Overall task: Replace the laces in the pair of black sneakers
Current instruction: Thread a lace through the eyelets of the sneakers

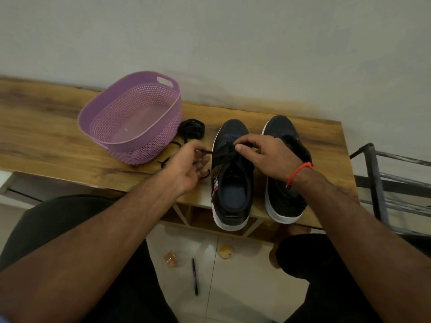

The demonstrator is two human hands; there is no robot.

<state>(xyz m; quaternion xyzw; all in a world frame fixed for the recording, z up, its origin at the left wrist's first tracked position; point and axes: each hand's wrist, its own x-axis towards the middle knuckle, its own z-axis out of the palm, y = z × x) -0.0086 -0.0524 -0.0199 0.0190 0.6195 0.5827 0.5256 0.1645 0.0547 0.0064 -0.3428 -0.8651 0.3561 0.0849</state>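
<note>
Two black sneakers (233, 178) are set side by side at the table's (58, 136) near edge, toward its right corner, heels overhanging. A black lace (221, 153) on the left-hand shoe is pinched by the curled left hand (189, 166) at one end and by the right hand (263, 155). A spare lace bundle (192, 130) lies beside a purple basket (133, 122).

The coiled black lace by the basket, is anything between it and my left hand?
Nothing visible blocks it. The coiled lace lies on bare table beside the purple basket, just beyond the left hand, which already pinches a lace end.
</note>
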